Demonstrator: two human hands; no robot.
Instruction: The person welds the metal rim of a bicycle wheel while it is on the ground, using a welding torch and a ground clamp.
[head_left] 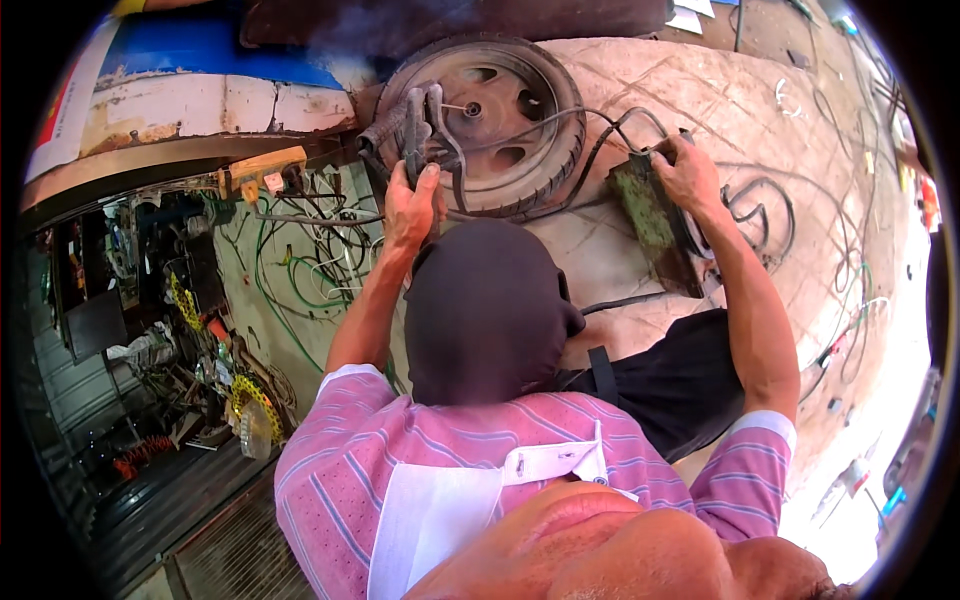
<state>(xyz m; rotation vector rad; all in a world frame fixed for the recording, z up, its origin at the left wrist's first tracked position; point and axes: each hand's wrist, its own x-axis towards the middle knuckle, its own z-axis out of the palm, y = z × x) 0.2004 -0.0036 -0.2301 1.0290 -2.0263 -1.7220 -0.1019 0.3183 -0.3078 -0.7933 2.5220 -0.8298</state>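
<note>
No legible text, no readable labels, numbers or signs

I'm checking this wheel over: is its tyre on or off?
On: the dark tyre rings the dusty wheel, its tread showing along the lower right edge.

Open gap between wheel (473, 109) and green metal box (642, 208), black cables (598, 146) crossing the way

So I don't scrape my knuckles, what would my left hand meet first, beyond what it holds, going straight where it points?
Probably the wheel, beyond the dark metal piece in your left hand, though depth is unclear.
</note>
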